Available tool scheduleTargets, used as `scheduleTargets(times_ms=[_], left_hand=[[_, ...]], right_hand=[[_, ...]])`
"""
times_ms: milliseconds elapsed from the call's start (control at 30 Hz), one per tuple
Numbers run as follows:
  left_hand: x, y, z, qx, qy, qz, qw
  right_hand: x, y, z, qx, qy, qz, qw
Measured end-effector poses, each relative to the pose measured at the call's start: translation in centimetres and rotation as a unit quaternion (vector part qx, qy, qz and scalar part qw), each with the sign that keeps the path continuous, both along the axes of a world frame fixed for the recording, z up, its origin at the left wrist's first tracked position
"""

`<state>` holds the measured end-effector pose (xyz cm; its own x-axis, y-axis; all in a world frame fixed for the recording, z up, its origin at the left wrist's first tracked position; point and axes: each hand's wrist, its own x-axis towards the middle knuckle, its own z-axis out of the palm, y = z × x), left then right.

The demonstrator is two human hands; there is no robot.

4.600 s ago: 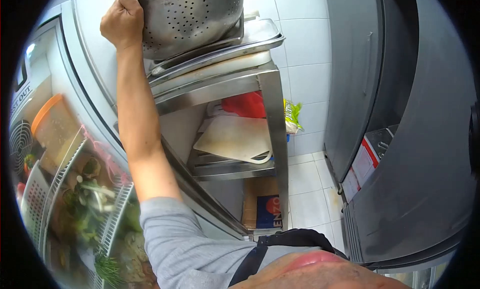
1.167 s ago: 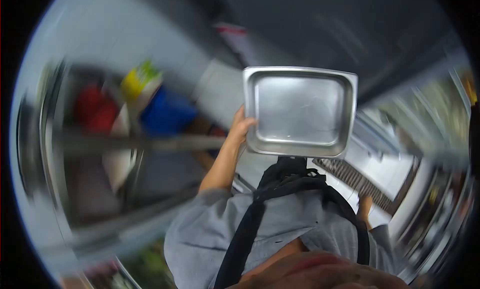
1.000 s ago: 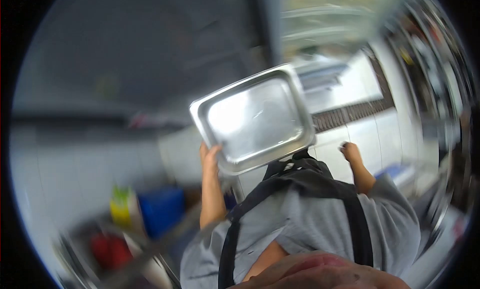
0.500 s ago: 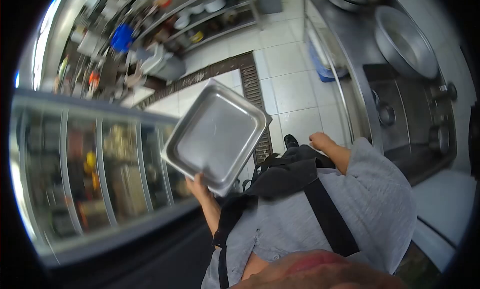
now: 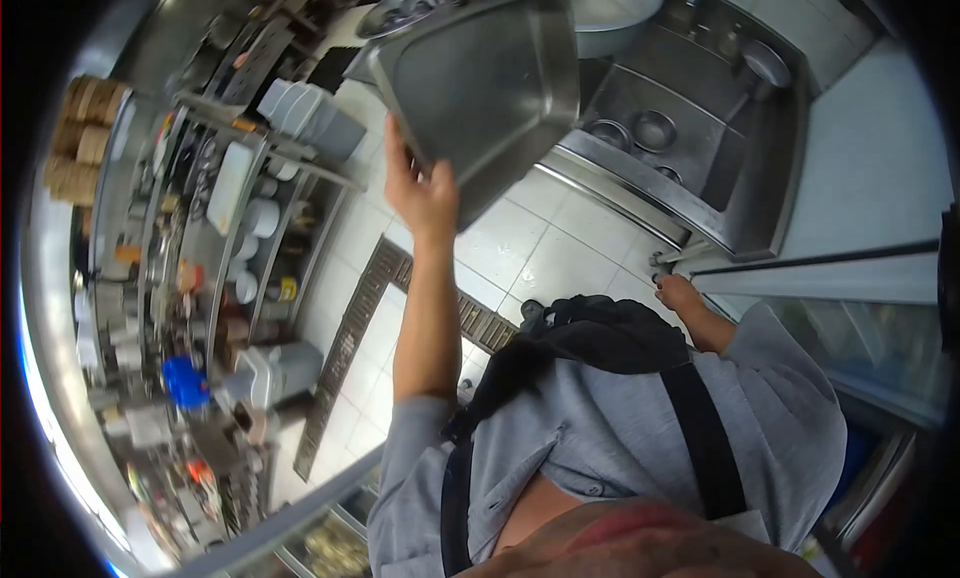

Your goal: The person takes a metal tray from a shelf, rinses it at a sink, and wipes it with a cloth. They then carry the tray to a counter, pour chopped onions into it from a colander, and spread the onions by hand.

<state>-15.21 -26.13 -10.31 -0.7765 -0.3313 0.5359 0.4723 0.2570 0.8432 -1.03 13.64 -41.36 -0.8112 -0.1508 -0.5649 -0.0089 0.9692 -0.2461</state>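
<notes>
The left hand grips one edge of the shallow rectangular stainless-steel pan, fingers closed around the rim, holding it raised and tilted above the white tiled floor. The pan sits near the stainless-steel sink unit. The right hand hangs low at the hip; its fingers cannot be read. A one-edge grip invites swinging: keep the wrist firm and the pan clear of the sink rim.

I can read no text, label, brand or number anywhere here. The shelves at the left carry containers and boxes that may bear print, but at this distance and with the lens warp I make out nothing legible.
</notes>
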Motion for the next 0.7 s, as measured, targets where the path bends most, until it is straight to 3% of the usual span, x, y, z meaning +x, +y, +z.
scheduleTargets(times_ms=[67, 133, 200, 300, 367, 400, 467, 567, 600, 700], left_hand=[[-3.8, 2.1, -0.3, -0.159, 0.058, 0.037, 0.985], [-7.0, 3.7, -1.0, -0.227, 0.139, 0.045, 0.963], [-9.4, 5.0, -1.8, -0.223, 0.191, 0.030, 0.955], [-12.2, 6.9, -2.1, -0.250, 0.210, 0.006, 0.945], [-14.0, 8.3, -3.3, -0.278, 0.219, 0.016, 0.935], [-14.4, 9.4, -3.8, -0.276, 0.225, 0.007, 0.935], [-14.7, 11.2, -5.1, -0.188, 0.074, -0.070, 0.977], [-15.2, 13.8, -7.3, -0.108, -0.211, -0.113, 0.965], [-16.1, 14.8, -9.9, -0.078, -0.188, -0.120, 0.972], [-17.3, 17.3, -15.0, -0.018, -0.328, -0.126, 0.936]], right_hand=[[2.0, 0.1, 0.9, 0.025, -0.006, -0.056, 0.998], [4.3, 0.3, 0.6, -0.011, 0.014, -0.153, 0.988], [5.4, 0.7, 0.2, -0.001, -0.008, -0.178, 0.984], [6.1, 0.6, 0.8, -0.048, 0.067, -0.212, 0.974], [5.2, 0.0, 3.3, -0.156, 0.154, -0.336, 0.916], [4.5, -0.2, 4.8, -0.155, 0.159, -0.345, 0.912], [2.1, 0.4, 6.7, -0.234, 0.192, -0.446, 0.843], [-3.5, 4.6, 6.5, -0.242, 0.282, -0.433, 0.821], [-6.5, 6.1, 8.0, -0.244, 0.351, -0.420, 0.801], [-16.0, 11.0, 12.9, -0.229, 0.397, -0.437, 0.774]])
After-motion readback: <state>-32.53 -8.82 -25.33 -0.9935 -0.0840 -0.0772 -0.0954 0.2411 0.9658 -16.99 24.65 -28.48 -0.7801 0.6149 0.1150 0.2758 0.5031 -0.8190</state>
